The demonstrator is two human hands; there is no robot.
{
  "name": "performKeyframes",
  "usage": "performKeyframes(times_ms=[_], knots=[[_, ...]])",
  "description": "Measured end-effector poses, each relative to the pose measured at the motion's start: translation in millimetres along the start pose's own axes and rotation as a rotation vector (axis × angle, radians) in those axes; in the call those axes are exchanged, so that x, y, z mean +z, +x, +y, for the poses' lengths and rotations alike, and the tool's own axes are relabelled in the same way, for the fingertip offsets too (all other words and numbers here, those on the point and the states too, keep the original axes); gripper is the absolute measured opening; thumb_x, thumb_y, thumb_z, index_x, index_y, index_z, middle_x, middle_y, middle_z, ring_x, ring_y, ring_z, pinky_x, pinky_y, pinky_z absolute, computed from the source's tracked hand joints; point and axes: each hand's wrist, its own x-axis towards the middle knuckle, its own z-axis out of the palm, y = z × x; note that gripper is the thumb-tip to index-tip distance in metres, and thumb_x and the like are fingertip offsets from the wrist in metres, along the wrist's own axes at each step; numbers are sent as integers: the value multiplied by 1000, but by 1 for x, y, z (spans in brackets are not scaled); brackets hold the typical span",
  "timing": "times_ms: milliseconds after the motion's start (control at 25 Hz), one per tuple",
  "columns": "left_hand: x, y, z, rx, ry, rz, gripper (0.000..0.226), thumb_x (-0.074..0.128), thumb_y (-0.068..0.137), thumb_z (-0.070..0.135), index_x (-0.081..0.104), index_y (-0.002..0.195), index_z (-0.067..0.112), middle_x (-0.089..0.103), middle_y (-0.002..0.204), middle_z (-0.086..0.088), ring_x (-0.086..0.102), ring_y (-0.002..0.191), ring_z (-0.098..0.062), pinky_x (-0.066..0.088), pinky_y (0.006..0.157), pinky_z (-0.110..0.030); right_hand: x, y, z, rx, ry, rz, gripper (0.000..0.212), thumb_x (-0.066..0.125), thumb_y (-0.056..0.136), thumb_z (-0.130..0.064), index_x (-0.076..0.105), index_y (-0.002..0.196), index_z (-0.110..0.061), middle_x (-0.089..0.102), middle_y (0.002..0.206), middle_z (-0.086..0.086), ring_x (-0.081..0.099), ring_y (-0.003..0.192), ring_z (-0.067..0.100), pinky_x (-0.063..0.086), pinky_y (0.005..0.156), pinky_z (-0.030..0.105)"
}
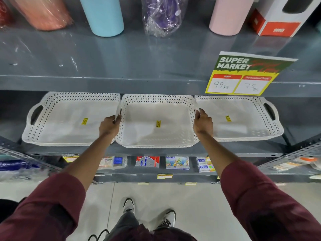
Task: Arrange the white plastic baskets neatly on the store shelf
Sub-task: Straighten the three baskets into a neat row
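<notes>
White perforated plastic — three handled baskets are seen side by side on the grey metal shelf (156, 150), each apparently a nested stack, judging by the layered rims at the front edges.

The middle basket (157, 122) lies between the two hands. The left hand (109, 126) is closed around its left handle, fingers (118, 118) curled over the rim; the right hand (203, 123) is closed on the right handle in the same way, fingertips hooked over the edge. Both grips are taken to be firm holds, though the handles themselves are hidden under the knuckles.

Outboard of the left fingers lies the left basket (69, 119), its rim touching or very nearly touching the gripped one; outboard of the right fingers, the right basket (239, 117), likewise close. Which rims actually touch cannot be told.

Key relation — the middle basket's long axis runs left to right, straight across from one set of fingers to the other, so neither hand is nearer; it is held symmetrically. Its front edge sits forward of its neighbours' fronts, toward the wrists, and overhangs the shelf lip slightly. A push away from the body, kept level and square, is judged to be what alignment calls for.

Risk noted: the tight gaps at the fingers could pinch, or nudge a neighbour askew.

Above the right fingers a price sign (246, 73) hangs from the upper shelf edge.
</notes>
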Motion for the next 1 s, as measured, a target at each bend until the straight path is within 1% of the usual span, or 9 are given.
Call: performKeyframes(times_ms=[240,520,720,800,840,880,920,960,1000], knots=[[2,-3,7,-21,-40,54,49,43,97,50,63,129,18,68,120,-25,60,113,-46,49,96,-46,-4,-6,-1,-22,18,23,39,32,102,-35,55,127,-17,66,110,27,61,104,47,50,84,48],[1,-9,12,-12,-47,41,50,43,97,49,62,130,17,67,121,-26,60,114,-46,48,98,-47,-3,-6,1,-28,-44,27,40,28,103,-37,53,127,-16,65,110,27,61,102,47,50,82,47],[-2,-11,12,-13,-92,50,53,44,95,53,64,128,17,69,119,-25,61,111,-46,50,98,-48,-4,-9,0,-34,-17,50,42,26,103,-42,55,120,-16,65,106,27,62,98,47,49,77,46],[-2,-11,12,-11,-74,59,55,44,94,56,67,124,16,70,115,-26,61,109,-47,51,96,-49,-4,-10,2,-27,-23,37,45,26,103,-45,56,121,-17,66,108,25,62,100,47,49,79,46],[-3,-11,13,-18,-59,56,57,43,94,57,68,123,16,70,115,-26,61,109,-47,51,96,-49,-6,-10,1,-26,-25,15,47,25,102,-47,55,125,-19,66,112,24,61,104,46,49,83,46],[-4,-12,13,-23,-39,51,58,42,93,59,67,124,16,69,117,-26,60,112,-46,49,97,-49,-9,-9,1,-22,-21,-20,51,25,101,-50,52,133,-21,64,120,23,59,111,44,47,89,47],[-7,-11,13,-18,-23,45,61,42,93,60,63,129,16,67,124,-24,58,118,-45,46,100,-49,-13,-8,1,-25,-16,-52,57,24,100,-55,44,142,-23,62,127,21,56,117,43,45,95,48],[-9,-11,12,6,-17,41,67,41,92,62,54,138,16,63,133,-20,54,126,-43,43,105,-50,-21,-9,3,-38,-20,-66,63,23,98,-59,33,150,-23,61,132,21,55,121,42,44,99,49],[-13,-11,9,47,-18,45,74,40,90,65,43,145,16,57,141,-15,51,131,-41,40,108,-51,-29,-11,7,-87,-53,-48,70,24,97,-61,23,154,-21,61,132,21,57,120,42,44,99,49]])
